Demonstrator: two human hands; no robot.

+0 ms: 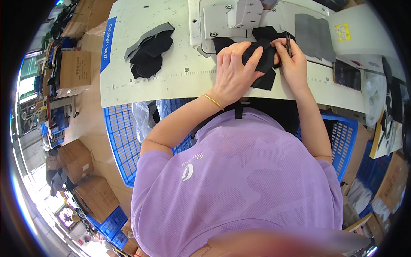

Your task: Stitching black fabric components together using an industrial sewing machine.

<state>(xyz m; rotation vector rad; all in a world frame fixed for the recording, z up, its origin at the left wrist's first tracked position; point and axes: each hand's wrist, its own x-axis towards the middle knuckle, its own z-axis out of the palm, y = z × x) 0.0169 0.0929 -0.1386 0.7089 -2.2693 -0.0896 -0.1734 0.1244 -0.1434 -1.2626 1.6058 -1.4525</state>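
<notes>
Black cut fabric pieces [267,58] lie in a loose overlapping bunch on the pale sewing table, just in front of the machine head. My left hand [235,70] rests on their left part, fingers spread and pressing down, thumb pointing right. At their right edge is my right hand [293,64], its fingers closed round narrow dark thread snips [288,45] that point away from me. The right fingertips also touch the fabric edge; whether they pinch it I cannot tell. Part of the fabric is hidden under both hands.
The white sewing machine [246,17] stands right behind the fabric. A stack of black and grey pieces [152,49] lies left, grey panels [314,36] lie right, near a dark phone-like slab [346,75]. Blue baskets [122,141] stand below the table edge; cardboard boxes [75,73] line the left.
</notes>
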